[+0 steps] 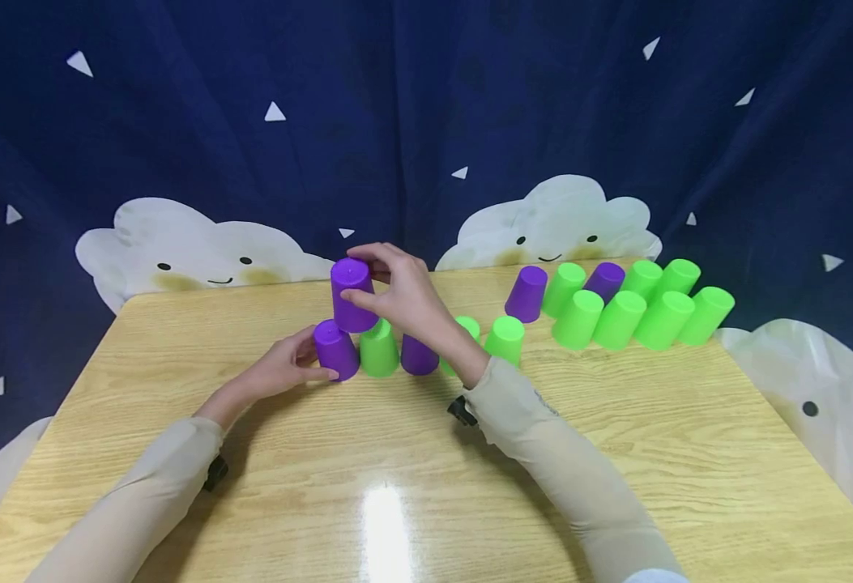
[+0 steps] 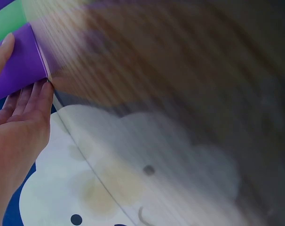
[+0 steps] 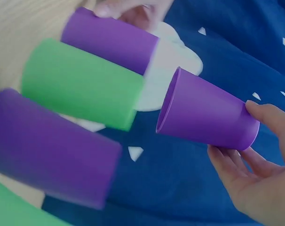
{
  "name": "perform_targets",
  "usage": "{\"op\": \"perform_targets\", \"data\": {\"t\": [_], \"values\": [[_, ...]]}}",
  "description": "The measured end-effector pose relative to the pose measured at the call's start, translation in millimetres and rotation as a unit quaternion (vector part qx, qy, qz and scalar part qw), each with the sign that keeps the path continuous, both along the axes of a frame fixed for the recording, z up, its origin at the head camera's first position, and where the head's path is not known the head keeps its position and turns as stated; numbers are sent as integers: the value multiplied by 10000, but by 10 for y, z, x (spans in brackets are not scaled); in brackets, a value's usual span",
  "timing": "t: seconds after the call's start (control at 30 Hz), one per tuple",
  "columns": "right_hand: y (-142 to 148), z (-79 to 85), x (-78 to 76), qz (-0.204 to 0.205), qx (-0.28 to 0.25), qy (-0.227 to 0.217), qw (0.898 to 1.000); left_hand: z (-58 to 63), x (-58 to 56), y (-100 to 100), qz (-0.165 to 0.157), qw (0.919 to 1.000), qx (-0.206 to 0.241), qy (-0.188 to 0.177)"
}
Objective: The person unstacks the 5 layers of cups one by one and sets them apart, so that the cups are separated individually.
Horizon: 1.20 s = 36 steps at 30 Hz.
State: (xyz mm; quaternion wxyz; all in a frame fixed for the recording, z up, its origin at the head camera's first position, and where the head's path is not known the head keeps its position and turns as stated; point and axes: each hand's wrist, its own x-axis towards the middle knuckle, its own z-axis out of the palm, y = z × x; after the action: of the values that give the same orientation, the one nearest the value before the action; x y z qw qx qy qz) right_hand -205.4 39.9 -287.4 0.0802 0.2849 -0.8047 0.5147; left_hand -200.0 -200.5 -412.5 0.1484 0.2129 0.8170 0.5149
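Note:
In the head view, an upside-down purple cup (image 1: 351,300) hangs above a row of upturned cups. My right hand (image 1: 415,295) pinches it near its closed end, thumb on one side and fingers on the other. The right wrist view shows this raised cup (image 3: 206,113) apart from the row, its open rim facing the cups. My left hand (image 1: 280,368) holds the leftmost purple cup (image 1: 336,354) of the row, thumb in front and fingers behind. Beside that cup stand a green cup (image 1: 379,354), a purple cup (image 1: 418,358) and two green cups (image 1: 505,340), partly behind my right wrist.
At the back right of the wooden table (image 1: 309,486) stands a group of upturned cups, mostly green (image 1: 619,320), with a purple cup (image 1: 526,294) at its left end and another purple cup (image 1: 604,282) in the back row. A dark blue curtain (image 1: 397,121) hangs behind.

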Motion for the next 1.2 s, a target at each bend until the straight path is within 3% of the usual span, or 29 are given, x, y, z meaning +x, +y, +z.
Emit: {"op": "perform_targets", "data": {"t": [0.3,0.6,0.83,1.2], "values": [[584,266,51,-557,-891,427,9935,27,-3,27,62,9998,-146,132],[1265,279,50,-1384,-1124,195,9838,10,9,15,55,9999,-116,85],[1755,89,63,-2355,-751,238,9687,24,9,32,38,9998,-126,133],[2055,-479,74,-2684,443,250,9620,25,18,30,106,9997,-187,92]]}}
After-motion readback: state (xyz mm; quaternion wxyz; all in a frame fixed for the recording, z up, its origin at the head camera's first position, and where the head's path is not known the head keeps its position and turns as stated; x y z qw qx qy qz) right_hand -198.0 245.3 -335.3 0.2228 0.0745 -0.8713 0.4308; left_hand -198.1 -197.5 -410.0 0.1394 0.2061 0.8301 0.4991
